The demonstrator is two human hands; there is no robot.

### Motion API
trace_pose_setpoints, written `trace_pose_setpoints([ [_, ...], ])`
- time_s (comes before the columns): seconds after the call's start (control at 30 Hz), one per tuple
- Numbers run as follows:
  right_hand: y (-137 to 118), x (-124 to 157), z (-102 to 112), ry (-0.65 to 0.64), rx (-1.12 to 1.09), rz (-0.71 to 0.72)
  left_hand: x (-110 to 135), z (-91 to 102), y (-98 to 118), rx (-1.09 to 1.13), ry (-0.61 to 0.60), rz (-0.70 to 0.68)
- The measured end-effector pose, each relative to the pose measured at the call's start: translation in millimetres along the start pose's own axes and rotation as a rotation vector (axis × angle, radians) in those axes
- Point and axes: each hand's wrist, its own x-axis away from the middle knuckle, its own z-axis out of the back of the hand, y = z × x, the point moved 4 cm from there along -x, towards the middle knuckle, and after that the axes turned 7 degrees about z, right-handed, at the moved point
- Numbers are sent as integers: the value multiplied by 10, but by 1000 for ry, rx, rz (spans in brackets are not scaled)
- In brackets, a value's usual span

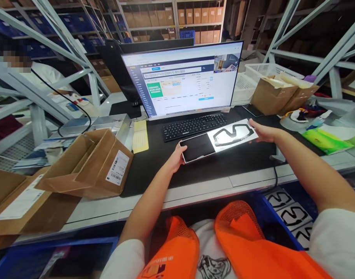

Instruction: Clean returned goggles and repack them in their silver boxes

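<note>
Above the black desk mat, both my hands hold a long, flat black-and-white panel (198,147) by its two ends. Its left half is plain black with a thin white edge, while the right half is white with a thick black looping outline. My left hand (176,155) grips the left end, thumb on top. My right hand (260,131) is closed on the far right end, its fingers partly hidden. Just behind the panel lie a black keyboard (195,126) and a lit monitor (183,81) on the desk.
Opened cardboard boxes (116,155) and a yellow paper pad (140,136) stand left. On the right are a brown carton (272,95), white baskets and a green packet (327,140). Below, a blue bin (279,223) holds several similar white pieces. Another person (49,73) is at far left.
</note>
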Motion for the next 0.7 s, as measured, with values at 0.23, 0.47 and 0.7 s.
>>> trace_pose_setpoints([
  [0.23, 353, 319, -105, 165, -217, 18, 54, 24, 55, -39, -25, -53],
  [0.47, 409, 483, 402, 296, -312, -28, 128, -176, 68, -172, -26, -127],
  [0.7, 385, 356, 633, 400, -389, -71, 170, -146, 109, -141, 20, -109],
])
